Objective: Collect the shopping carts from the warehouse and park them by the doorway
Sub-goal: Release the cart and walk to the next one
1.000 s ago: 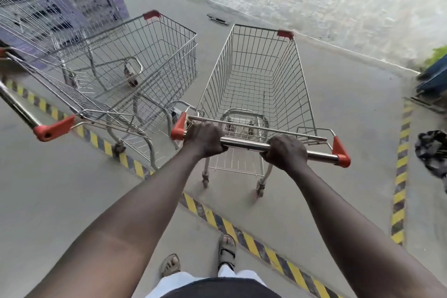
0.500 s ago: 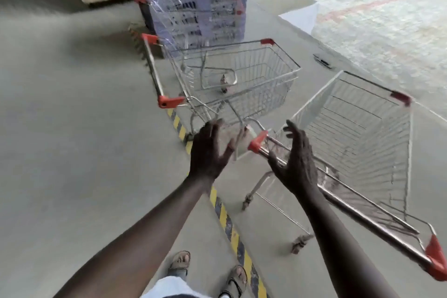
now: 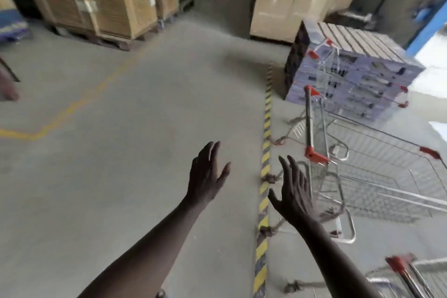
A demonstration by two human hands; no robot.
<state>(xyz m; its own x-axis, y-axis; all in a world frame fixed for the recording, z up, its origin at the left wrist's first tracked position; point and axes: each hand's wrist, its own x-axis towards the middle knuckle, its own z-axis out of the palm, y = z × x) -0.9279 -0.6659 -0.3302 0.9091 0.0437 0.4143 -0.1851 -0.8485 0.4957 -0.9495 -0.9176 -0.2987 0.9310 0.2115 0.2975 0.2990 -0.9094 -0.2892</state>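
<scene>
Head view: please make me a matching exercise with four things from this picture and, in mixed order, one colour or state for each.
Things:
1. left hand
2. floor stripe
3. cardboard boxes
4. cart handle

Colour or state:
A. yellow and black
B. silver with red ends
C. open, holding nothing
D. brown

Pairs: 1-C, 2-A, 3-D, 4-B

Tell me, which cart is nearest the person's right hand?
The middle cart, its red-capped handle just beyond the right hand. The far cart stands by the wrapped stack; the corner cart only peeks in at bottom right.
</scene>
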